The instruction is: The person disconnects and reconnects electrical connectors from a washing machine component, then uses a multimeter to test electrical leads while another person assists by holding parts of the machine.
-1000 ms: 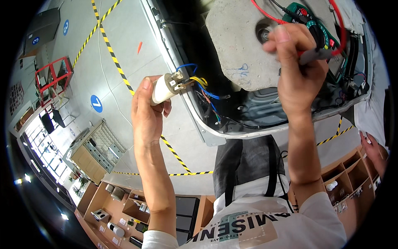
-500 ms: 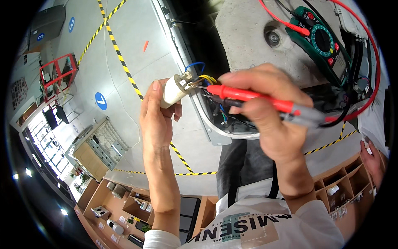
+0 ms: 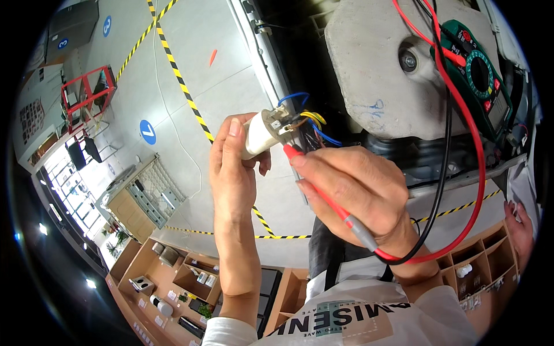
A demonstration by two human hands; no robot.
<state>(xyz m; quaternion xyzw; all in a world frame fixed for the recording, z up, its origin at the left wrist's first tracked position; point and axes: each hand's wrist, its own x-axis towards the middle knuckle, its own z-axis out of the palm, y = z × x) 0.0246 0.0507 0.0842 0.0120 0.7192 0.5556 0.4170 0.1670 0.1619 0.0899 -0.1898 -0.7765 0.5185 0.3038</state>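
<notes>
While left grip (image 3: pixel 232 160) curls, right grip (image 3: pixel 365 190) slants leftward.

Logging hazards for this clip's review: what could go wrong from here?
The red test probe in the right hand could slip and bridge neighbouring terminals, which sit close together on the white capacitor.
The left hand holds the capacitor in the air, so a shift might strain the yellow wires at its terminal end.
The red test lead hangs in a wide loop; if snagged, it might drag the multimeter.
</notes>
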